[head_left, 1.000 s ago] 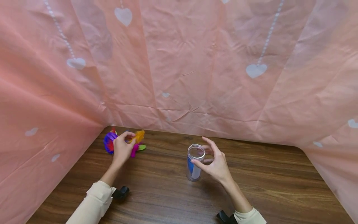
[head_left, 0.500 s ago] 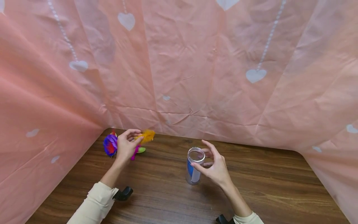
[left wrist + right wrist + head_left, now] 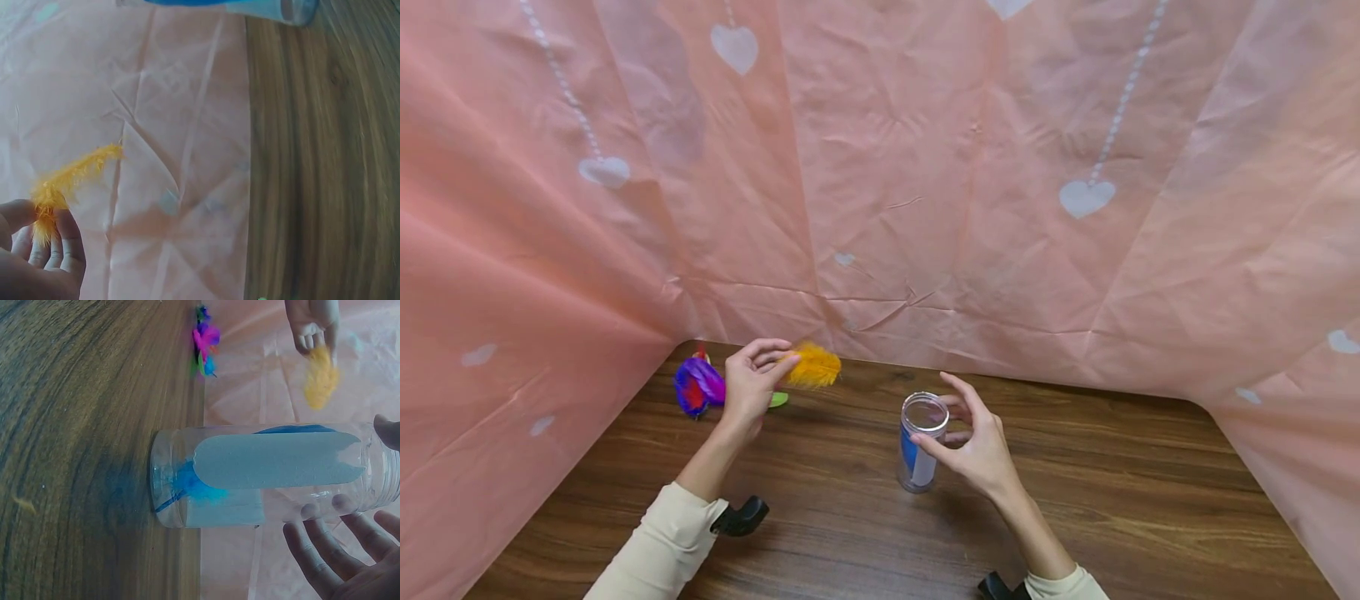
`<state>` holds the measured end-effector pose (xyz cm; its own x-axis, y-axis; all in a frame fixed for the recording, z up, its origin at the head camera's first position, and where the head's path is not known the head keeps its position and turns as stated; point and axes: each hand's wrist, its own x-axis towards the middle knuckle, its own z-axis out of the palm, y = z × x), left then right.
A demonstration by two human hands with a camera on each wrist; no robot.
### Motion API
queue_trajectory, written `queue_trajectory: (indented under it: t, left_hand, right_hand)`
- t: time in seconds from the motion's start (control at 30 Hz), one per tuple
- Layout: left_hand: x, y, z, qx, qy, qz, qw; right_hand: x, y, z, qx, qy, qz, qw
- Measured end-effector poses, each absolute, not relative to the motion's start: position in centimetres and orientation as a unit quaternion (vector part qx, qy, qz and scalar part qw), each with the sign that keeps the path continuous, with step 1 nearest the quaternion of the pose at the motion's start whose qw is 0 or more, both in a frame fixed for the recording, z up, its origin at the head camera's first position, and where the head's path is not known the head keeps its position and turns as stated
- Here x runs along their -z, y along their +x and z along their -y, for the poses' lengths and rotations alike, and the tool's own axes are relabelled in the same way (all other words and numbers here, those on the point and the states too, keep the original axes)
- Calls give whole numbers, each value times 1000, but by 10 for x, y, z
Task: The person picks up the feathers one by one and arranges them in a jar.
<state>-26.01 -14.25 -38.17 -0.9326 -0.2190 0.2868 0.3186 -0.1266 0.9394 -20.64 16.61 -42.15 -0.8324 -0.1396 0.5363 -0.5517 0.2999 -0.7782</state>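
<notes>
My left hand [image 3: 752,382] pinches a fluffy orange feather [image 3: 817,367] between thumb and fingertips, up off the table. In the left wrist view the feather [image 3: 78,174] sticks out past the fingers, its lower end tucked between them. A clear plastic jar [image 3: 919,473] with no lid stands upright on the table. Thumb and fingers of my right hand [image 3: 983,443] curl round its upper part, near the rim. Through the wall, in the right wrist view, a blue feather [image 3: 195,481] shows inside, partly behind a pale label [image 3: 278,461].
Bright feathers lie at the table's back left corner: a purple and blue one with red [image 3: 694,390], and a green one [image 3: 779,400] partly behind my left hand. A pink cloth [image 3: 925,208] with white hearts walls the brown wooden table [image 3: 1120,492] at the back and sides.
My left hand has lifted the orange feather away from the pile and carried it to the right, toward the jar. The right hand stays at the jar.
</notes>
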Motion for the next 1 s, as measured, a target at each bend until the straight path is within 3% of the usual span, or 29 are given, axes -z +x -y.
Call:
queue_trajectory:
  t: [1.0]
  left_hand:
    - [366,-253,97,804,-66,583,101]
  right_hand:
    - [421,-206,-166,-548,225,783,188]
